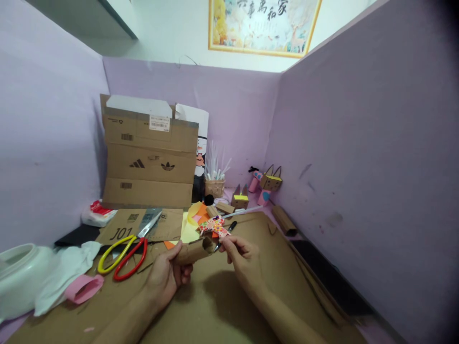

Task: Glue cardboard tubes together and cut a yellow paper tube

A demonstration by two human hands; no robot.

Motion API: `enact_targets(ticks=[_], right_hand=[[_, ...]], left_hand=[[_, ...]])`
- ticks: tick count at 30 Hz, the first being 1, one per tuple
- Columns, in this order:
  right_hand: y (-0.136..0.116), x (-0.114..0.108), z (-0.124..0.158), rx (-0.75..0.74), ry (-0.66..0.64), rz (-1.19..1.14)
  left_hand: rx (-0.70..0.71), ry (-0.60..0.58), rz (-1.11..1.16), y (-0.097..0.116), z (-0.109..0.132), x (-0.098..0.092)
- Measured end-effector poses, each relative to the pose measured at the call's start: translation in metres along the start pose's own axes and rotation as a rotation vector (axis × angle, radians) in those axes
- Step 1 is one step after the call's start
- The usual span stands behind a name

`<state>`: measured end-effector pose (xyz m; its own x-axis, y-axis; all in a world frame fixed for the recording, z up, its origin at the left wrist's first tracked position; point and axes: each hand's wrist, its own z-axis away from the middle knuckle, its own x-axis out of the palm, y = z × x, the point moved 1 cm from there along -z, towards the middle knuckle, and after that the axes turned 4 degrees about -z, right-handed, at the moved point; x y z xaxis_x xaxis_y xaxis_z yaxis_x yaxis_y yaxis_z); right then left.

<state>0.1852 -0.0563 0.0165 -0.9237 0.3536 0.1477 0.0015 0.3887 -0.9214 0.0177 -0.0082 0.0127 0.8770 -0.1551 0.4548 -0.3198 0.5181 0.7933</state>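
Observation:
My left hand (168, 272) is wrapped around a short brown cardboard tube (193, 252), whose open end faces right. My right hand (244, 260) pinches a dark pen (233, 226), its tip close to the tube's open end. Whether the tip touches the tube cannot be made out. Just beyond the hands lies a floral paper or cloth piece (215, 226). Scissors (125, 255) with one yellow and one red handle rest to the left of my left hand.
A brown cardboard sheet (208, 315) covers the table. At left stand a white pot (25, 282), white cloth (68, 272) and pink ring (84, 288). Behind are a folded box (150, 162), a basket of sticks (215, 186) and cardboard animals (271, 182). Purple panels (358, 143) enclose the table.

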Motion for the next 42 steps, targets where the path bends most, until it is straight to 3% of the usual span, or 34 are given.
enact_targets(ticks=[7, 15, 19, 22, 30, 34, 37, 42], right_hand=[[0.004, -0.004, -0.007, 0.009, 0.081, -0.034], [0.008, -0.002, -0.003, 0.06, 0.048, -0.086], [0.01, -0.002, -0.007, 0.14, 0.096, -0.128], [0.009, -0.002, -0.007, 0.07, 0.139, -0.136], [0.016, 0.0, 0.004, -0.053, -0.296, -0.082], [0.016, 0.0, 0.01, -0.089, -0.363, 0.05], [0.007, 0.001, 0.015, -0.224, -0.417, 0.157], [-0.003, 0.006, 0.023, -0.408, -0.536, 0.302]], left_hand=[[0.195, 0.136, -0.033, 0.007, 0.0, -0.006], [0.373, 0.105, -0.125, 0.003, 0.006, -0.004], [0.454, 0.127, -0.177, 0.0, 0.005, -0.007], [0.476, 0.142, -0.211, 0.0, 0.004, -0.008], [0.407, 0.047, -0.293, -0.009, 0.004, -0.005], [0.37, -0.012, -0.31, -0.013, 0.01, 0.002], [0.317, -0.035, -0.318, -0.015, 0.017, 0.009], [0.301, 0.027, -0.363, -0.015, 0.019, 0.009]])
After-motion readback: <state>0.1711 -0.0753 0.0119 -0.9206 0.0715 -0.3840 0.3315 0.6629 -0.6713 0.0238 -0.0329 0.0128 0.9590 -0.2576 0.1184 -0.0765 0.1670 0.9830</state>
